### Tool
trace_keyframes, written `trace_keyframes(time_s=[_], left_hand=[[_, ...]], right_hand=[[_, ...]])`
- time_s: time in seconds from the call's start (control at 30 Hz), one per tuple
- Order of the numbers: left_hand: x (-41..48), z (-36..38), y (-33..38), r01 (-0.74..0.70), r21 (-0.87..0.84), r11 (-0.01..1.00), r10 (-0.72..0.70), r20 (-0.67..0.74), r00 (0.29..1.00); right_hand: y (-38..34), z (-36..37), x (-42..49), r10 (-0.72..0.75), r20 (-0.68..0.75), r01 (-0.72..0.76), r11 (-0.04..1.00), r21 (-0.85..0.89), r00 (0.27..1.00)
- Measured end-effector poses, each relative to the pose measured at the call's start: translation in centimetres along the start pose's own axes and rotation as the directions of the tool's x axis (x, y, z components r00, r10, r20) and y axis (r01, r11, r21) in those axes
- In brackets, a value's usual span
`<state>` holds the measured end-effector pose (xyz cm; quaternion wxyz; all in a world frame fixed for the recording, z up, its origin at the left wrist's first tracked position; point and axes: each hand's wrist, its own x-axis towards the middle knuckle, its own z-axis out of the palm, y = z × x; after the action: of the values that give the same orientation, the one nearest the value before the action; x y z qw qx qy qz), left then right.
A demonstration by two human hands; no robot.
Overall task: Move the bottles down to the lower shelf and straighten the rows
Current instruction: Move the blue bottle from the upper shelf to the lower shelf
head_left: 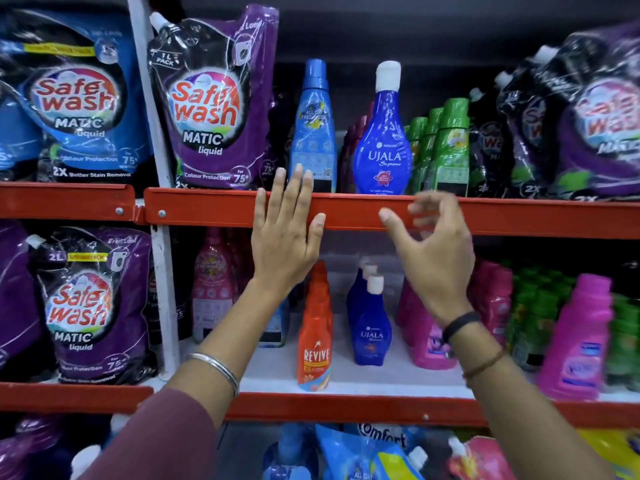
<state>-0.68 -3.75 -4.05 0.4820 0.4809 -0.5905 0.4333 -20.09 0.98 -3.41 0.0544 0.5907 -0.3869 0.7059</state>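
Both hands are empty: the left hand (pixel 285 233) lies flat, the right hand (pixel 431 244) loosely curled and blurred. The Ujala bottle (pixel 382 147) stands on the upper shelf (pixel 207 211). Best grip its body, lift clear of the lip, then set it behind the lower Ujala row (pixel 370 320).

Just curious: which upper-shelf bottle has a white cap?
The dark blue Ujala bottle; the light blue bottle beside it has a blue cap, the green bottles green caps.
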Motion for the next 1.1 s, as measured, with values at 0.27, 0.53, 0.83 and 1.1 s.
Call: trace_keyframes(time_s=[0.27,0.53,0.83,1.1], left_hand=[[1.0,1.1,3.8,0.059,0.047,0.997,-0.061,0.026,0.998],[1.5,1.9,3.7,0.08,0.104,0.991,-0.08,-0.004,0.997],[1.5,2.0,3.8,0.067,0.117,0.991,-0.067,-0.011,0.998],[1.4,2.2,3.7,0.06,0.112,0.992,-0.057,-0.029,0.998]], right_hand=[[-2.3,2.6,8.6,-0.061,0.124,0.092,0.961,-0.261,0.99],[-3.6,4.7,8.6,-0.041,0.107,0.085,0.889,-0.45,0.993],[-3.0,2.7,7.8,-0.098,-0.093,0.066,0.953,-0.295,0.991],[-3.5,-1.0,6.1,-0.133,-0.21,0.09,0.976,-0.2,0.969]])
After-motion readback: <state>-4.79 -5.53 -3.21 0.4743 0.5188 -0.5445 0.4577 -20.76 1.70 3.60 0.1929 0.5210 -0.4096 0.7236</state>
